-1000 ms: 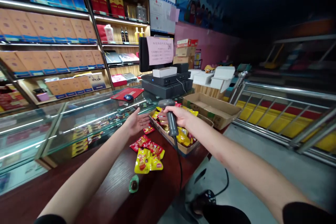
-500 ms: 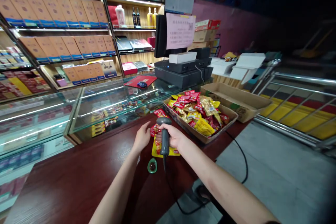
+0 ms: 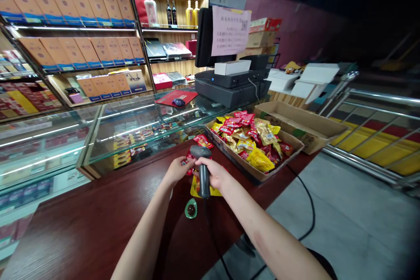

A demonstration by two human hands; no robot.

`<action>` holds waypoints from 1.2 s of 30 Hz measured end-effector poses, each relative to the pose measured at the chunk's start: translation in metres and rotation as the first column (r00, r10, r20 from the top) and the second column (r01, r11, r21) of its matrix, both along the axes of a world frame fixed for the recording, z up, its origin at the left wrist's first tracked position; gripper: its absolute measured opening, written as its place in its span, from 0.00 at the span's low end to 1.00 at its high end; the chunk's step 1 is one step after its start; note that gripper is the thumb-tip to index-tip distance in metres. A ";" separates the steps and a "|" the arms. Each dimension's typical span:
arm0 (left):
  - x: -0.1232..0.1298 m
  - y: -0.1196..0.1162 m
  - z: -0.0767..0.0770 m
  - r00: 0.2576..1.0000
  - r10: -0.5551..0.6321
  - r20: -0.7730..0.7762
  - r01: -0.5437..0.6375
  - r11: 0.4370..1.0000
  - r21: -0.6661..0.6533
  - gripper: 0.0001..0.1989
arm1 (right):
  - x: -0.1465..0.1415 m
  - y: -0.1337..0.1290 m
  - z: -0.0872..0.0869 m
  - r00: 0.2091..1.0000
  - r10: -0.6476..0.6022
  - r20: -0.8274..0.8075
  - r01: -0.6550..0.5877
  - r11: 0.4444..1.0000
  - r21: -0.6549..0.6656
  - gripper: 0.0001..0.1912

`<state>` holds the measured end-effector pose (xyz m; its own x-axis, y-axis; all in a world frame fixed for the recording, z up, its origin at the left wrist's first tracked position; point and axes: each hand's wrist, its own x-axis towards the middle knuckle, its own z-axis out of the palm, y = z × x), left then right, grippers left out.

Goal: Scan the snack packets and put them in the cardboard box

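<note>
- Head view: right hand (image 3: pixel 215 174) clenches a corded barcode scanner (image 3: pixel 203 175), sitting closer to the left hand than a moment earlier.
- Left hand (image 3: pixel 177 170) grasps a red snack packet (image 3: pixel 189 167), just beside the scanner's head.
- Yellow snack packet (image 3: pixel 201 190) lies beneath on the wooden counter (image 3: pixel 98 214), near a cardboard tray of packets (image 3: pixel 236 168) to the far right.

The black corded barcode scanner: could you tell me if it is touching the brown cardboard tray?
Apart. The head view shows the black barcode scanner, held in the right hand, with dark counter between it and the brown cardboard tray.
</note>
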<state>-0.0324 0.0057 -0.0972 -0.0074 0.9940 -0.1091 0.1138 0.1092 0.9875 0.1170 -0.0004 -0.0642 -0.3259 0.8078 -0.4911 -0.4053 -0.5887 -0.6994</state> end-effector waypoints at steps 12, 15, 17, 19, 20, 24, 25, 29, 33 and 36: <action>0.017 -0.010 0.029 0.880 -0.059 0.471 0.107 0.991 -0.077 0.19 | 0.023 -0.021 0.014 0.980 -0.197 0.013 0.184 0.934 0.306 0.11; 0.016 -0.013 0.034 0.957 -0.129 0.258 0.123 0.992 0.041 0.16 | 0.031 -0.032 0.020 0.986 -0.150 0.073 0.115 0.927 0.358 0.11; 0.011 -0.014 0.036 0.972 -0.201 0.125 0.193 0.978 0.074 0.17 | 0.035 -0.039 0.025 0.984 -0.127 0.128 0.067 0.917 0.394 0.11; 0.006 -0.014 0.037 0.962 -0.259 0.085 0.254 0.965 0.063 0.18 | 0.037 -0.047 0.029 0.978 -0.117 0.172 0.032 0.902 0.431 0.10; 0.004 -0.014 0.038 0.959 -0.266 0.099 0.261 0.963 0.063 0.18 | 0.037 -0.051 0.031 0.974 -0.119 0.193 0.019 0.890 0.455 0.10; 0.004 -0.012 0.040 0.961 -0.134 0.243 0.110 0.988 0.110 0.20 | 0.033 -0.068 0.034 0.934 -0.196 0.300 0.002 0.840 0.543 0.10; 0.004 -0.011 0.041 0.956 -0.085 0.281 0.054 0.992 0.114 0.20 | 0.031 -0.073 0.033 0.920 -0.223 0.323 0.006 0.831 0.557 0.09; 0.005 -0.007 0.044 0.921 0.042 0.386 -0.092 0.990 0.111 0.21 | 0.022 -0.092 0.028 0.934 -0.166 0.315 -0.030 0.844 0.535 0.07; 0.007 -0.009 0.049 0.888 0.038 0.458 -0.103 0.988 0.119 0.20 | 0.008 -0.110 0.024 0.941 -0.080 0.328 -0.109 0.847 0.521 0.07; 0.008 -0.011 0.051 0.865 -0.008 0.502 -0.062 0.990 0.123 0.20 | -0.002 -0.118 0.021 0.939 -0.083 0.333 -0.110 0.846 0.522 0.11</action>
